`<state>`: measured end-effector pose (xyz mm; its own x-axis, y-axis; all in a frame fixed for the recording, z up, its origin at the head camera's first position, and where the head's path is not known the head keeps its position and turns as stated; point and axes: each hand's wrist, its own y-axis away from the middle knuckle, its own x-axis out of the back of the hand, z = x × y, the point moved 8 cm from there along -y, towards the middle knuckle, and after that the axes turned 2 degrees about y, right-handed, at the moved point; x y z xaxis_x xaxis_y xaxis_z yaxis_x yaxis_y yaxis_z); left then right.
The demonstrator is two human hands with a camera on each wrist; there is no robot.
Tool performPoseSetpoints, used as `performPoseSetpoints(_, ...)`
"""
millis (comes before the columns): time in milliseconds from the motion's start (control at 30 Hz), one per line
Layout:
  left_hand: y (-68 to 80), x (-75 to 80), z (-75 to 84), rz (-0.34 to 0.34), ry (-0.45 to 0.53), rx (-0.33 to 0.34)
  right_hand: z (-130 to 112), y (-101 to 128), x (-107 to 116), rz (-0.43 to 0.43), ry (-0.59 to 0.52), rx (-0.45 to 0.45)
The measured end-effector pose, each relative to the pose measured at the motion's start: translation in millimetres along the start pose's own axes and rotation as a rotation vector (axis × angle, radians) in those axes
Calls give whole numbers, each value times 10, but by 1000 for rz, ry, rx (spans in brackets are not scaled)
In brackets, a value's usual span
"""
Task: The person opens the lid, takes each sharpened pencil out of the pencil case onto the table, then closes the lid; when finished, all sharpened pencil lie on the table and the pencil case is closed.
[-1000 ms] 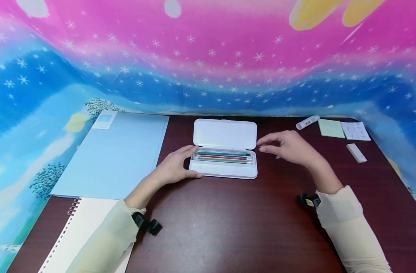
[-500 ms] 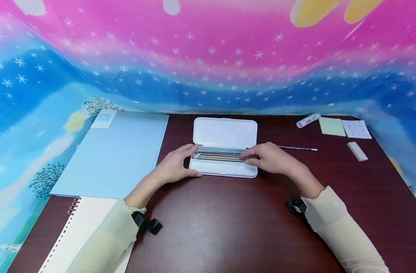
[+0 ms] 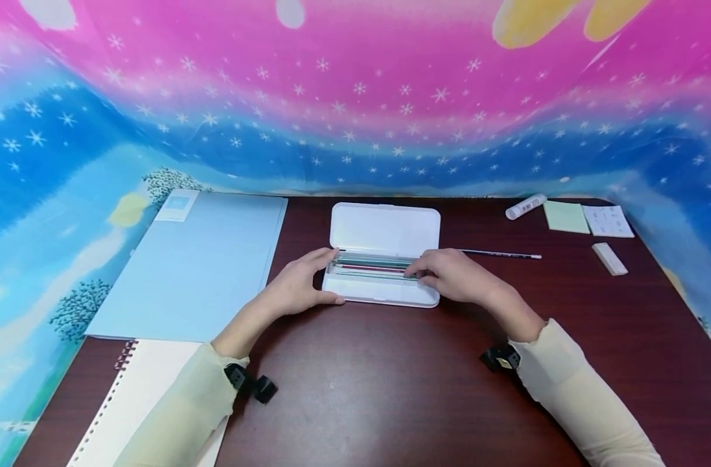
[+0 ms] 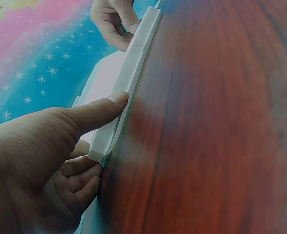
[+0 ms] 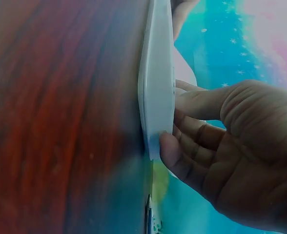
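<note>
We take the open white pencil case [image 3: 382,266] at the centre of the dark table [image 3: 390,389] as the reference. Its long axis runs left to right, lid hinged back on the far side. Our left hand [image 3: 300,285] grips the case's left end, thumb along the near wall, fingers curled round the corner. Our right hand [image 3: 455,275] sits over the case's right end, fingertips curled down onto the pencils [image 3: 373,266] in the tray; whether they pinch one, we cannot tell. The pencils lie parallel to the case, directly beneath those fingers. One loose pencil [image 3: 501,255] lies right of the case.
</note>
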<state>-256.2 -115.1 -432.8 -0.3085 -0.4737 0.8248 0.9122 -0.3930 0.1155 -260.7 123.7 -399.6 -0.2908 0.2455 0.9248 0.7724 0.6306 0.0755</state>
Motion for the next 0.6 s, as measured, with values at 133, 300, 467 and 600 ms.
performPoseSetpoints(133, 14, 13, 4, 2, 1, 0, 16, -2, 26, 7, -13, 0)
performPoseSetpoints(300, 19, 9, 4, -6, -4, 6, 53, 23, 93, 32, -34, 0)
performPoseSetpoints(467, 18, 6, 14, -6, -15, 6, 141, 65, 189, 71, -47, -27)
performPoseSetpoints(600, 16, 6, 16, -7, -20, 6, 213, 101, 293, 103, -40, -42)
